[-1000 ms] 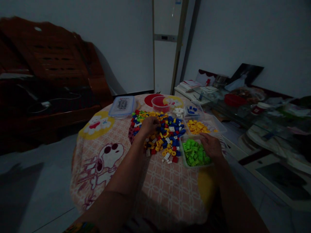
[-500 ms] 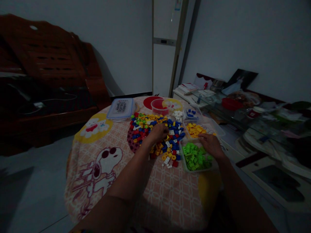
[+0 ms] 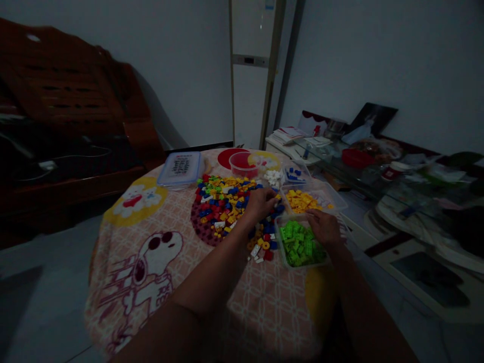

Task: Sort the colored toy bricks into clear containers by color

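On the tabletop (image 3: 264,302) a clear tub (image 3: 280,248) at the near right holds green bricks (image 3: 298,244). Just behind it a second clear tub (image 3: 338,197) holds yellow bricks (image 3: 300,200), and farther back a small tub (image 3: 302,167) holds a few blue pieces. A red bowl (image 3: 242,159) stands at the far edge, with white pieces (image 3: 273,176) lying beside it. To its left is a lidded box (image 3: 180,169); its lid bears dark print too small to read.

The brick pile (image 3: 219,201), a mix of colours, lies in the middle of the tabletop, left of the tubs. The left hand (image 3: 260,201) rests on the pile's right side, fingers curled down among the bricks; whether it grips one cannot be told. The right hand (image 3: 323,228) lies over the green tub's far right corner, fingers bent onto the bricks, and any grasp there is hidden too.
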The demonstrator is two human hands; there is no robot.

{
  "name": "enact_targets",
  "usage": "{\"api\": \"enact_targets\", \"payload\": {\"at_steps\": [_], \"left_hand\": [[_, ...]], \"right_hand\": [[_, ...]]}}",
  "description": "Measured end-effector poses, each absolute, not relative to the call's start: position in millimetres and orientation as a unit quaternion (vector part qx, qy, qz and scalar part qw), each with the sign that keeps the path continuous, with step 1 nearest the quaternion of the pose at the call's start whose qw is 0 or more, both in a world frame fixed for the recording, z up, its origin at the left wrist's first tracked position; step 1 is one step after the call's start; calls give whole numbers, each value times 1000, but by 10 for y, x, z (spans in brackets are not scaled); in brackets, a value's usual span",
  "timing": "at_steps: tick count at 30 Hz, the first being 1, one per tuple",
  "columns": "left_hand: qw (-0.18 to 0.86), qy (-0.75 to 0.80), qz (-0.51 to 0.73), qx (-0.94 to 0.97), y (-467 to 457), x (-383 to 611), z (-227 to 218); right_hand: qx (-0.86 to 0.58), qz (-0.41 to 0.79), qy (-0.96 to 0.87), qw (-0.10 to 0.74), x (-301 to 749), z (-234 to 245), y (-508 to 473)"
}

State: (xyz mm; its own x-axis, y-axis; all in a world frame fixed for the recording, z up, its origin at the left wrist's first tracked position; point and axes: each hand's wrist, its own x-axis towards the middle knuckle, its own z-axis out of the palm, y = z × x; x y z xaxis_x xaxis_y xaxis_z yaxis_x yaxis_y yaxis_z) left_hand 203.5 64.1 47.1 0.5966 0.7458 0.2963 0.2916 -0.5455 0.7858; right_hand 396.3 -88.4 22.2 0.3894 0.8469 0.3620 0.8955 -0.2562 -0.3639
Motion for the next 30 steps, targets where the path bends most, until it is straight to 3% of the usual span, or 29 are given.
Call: {"api": "enact_targets", "payload": {"at_steps": [5, 14, 21, 30], "left_hand": [[463, 210, 386, 770, 594, 2176, 446], [392, 290, 282, 826, 1012, 1435, 759], [299, 272, 105, 908, 895, 1464, 745], [321, 295, 156, 887, 1106, 1220, 745]], "right_hand": [[-802, -51, -543, 244, 3953, 247, -882], [-805, -46, -541, 239, 3984, 211, -901], [-798, -45, -547, 247, 4009, 189, -902], [-796, -57, -551, 244, 3995, 198, -914]]}}
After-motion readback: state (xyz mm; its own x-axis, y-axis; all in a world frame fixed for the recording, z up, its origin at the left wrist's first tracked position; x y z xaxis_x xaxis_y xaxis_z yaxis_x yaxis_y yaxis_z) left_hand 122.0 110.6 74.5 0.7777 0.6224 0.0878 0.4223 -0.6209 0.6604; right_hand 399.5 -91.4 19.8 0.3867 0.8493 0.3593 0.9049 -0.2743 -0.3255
